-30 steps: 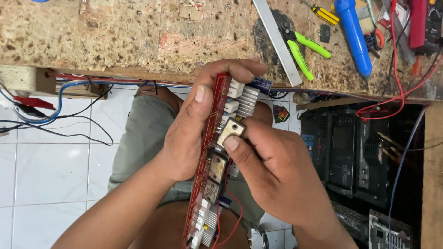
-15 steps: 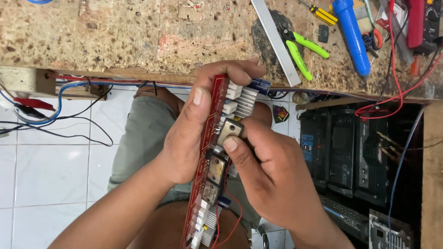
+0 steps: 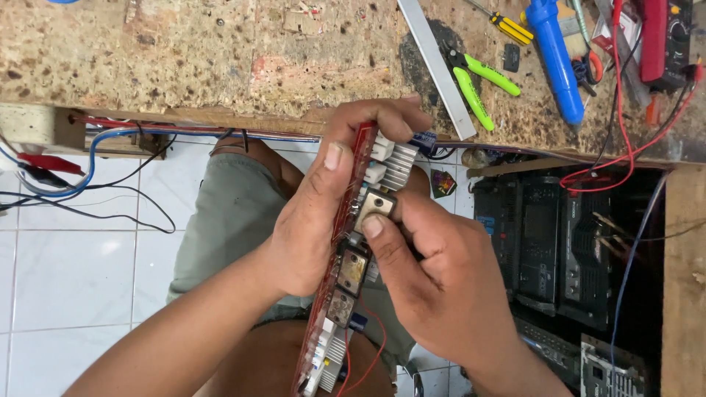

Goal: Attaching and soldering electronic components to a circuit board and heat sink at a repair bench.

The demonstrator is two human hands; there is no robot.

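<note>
Over the lap, the left hand (image 3: 309,228) wraps its grip around a long red circuit board (image 3: 346,242) held on edge. The right hand (image 3: 441,287) pinches 1 flat component (image 3: 375,204) on it. Beyond, green pliers (image 3: 474,77) lie on the table (image 3: 184,59).

Both hands close together, left hand (image 3: 312,220) wrapped, right hand (image 3: 434,283) pinching.
</note>
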